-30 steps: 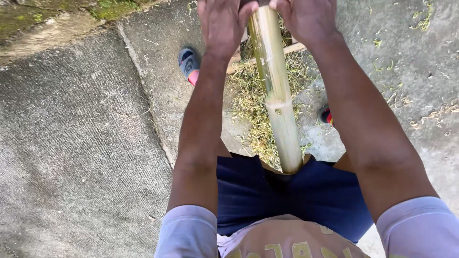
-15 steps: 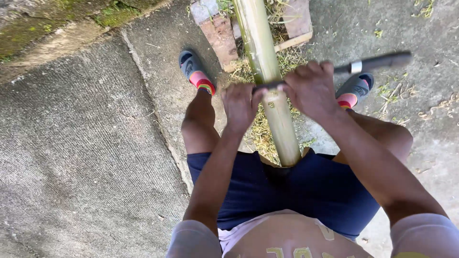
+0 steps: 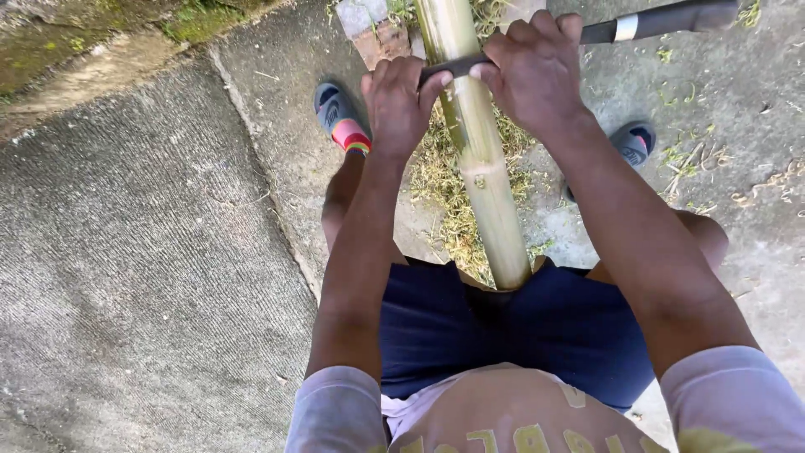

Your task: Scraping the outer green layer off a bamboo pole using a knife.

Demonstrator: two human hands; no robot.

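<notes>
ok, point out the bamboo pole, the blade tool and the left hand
bamboo pole (image 3: 485,197): head view, bare shaft below the hands.
blade tool (image 3: 662,20): head view, dark handle right of the right hand.
left hand (image 3: 396,105): head view, back of the hand.

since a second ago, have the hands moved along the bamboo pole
Yes. The left hand and right hand, holding the blade, have slid down the bamboo pole toward the body, closer to its node than before.

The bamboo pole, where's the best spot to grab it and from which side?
Grip the bamboo pole on its bare stretch below the blade, wrapping from the left or right side. It is round and runs lengthwise between the knees; both hands are on the blade above.
</notes>
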